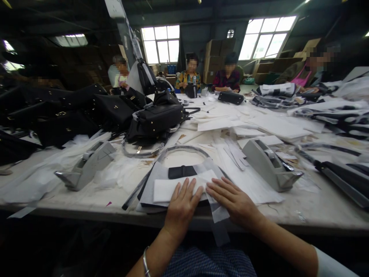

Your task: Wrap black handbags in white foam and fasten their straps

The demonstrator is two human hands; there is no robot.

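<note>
The white strip (164, 191) runs crosswise, the handle (184, 147) pointing away.

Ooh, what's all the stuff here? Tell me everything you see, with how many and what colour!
Table: one, whitish, across the view
Wrapped bag: one, black and whitish, front middle
Folded sheet: one, white, on that bag
Tape dispensers: two, grey, either side of it
Heaped bags: too many to count, black, left
Loose sheets: many, white, middle
Wrapped pieces: several, black and white, right
Pink scrap: one, pink, front left
Co-workers: at least four, mixed clothes, beyond
Boxes: several, brown, back
Large windows: two, bright white, back
Bracelet: one, silvery, left wrist
Left hand: one, bare, on the folded sheet
Right hand: one, bare, by the sheet's right end
</note>
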